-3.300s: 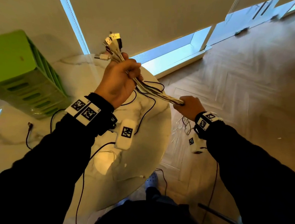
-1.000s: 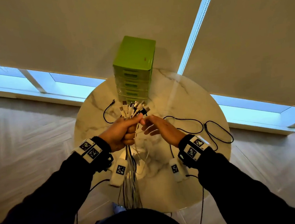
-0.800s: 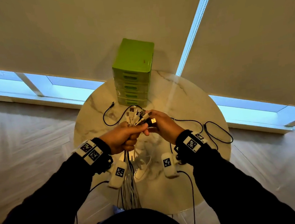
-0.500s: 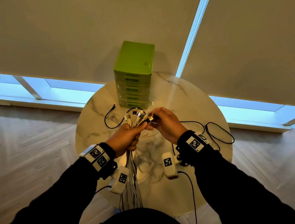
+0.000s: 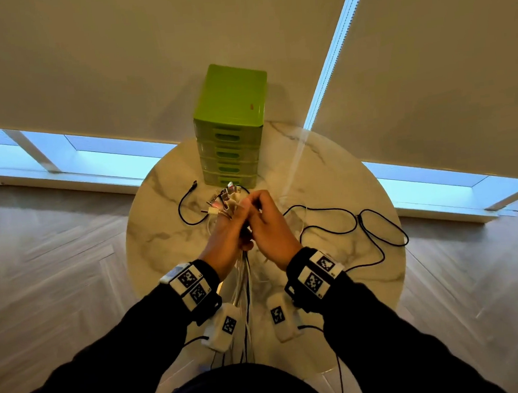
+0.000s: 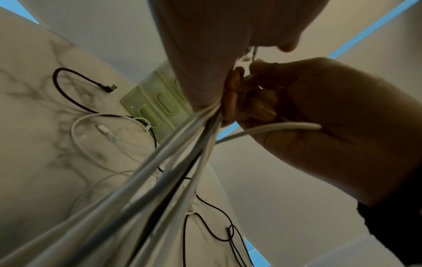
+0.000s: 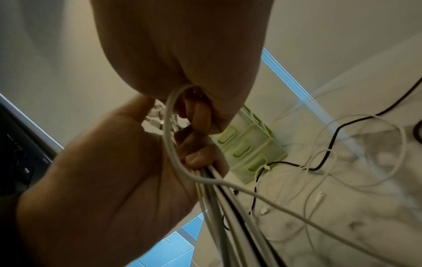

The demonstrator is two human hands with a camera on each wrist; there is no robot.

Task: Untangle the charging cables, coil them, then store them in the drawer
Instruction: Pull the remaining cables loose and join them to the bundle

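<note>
Gripping a bundle of charging cables (image 5: 241, 278) in a fist, left hand (image 5: 225, 239), fingers curled tight round the strands just below the plugs. Fanning out above that fist, toward the drawer unit, a cluster of white and dark cable plugs (image 5: 222, 200). Pressing against the left hand from the other side, right hand (image 5: 268, 226), fingertips bent inward at the plug end and, in the wrist views, pinching one single white cable (image 7: 173, 137) that loops out from the bundle and trails off over the table. Hanging straight down from the left fist between the two wrists, the remaining mostly white strands of the bundle, past the near table edge.

Lying loose on the round marble table (image 5: 327, 172): a short black cable (image 5: 184, 208) with an angled plug to the left of the hands, a long black cable (image 5: 365, 228) looping out toward the right rim, and thin white cables (image 6: 91, 137) curled beneath the hands. Standing at the far edge of the table, just beyond the plugs, a green drawer unit (image 5: 232, 105) with all its drawers closed, backed by drawn window blinds (image 5: 116, 52).
</note>
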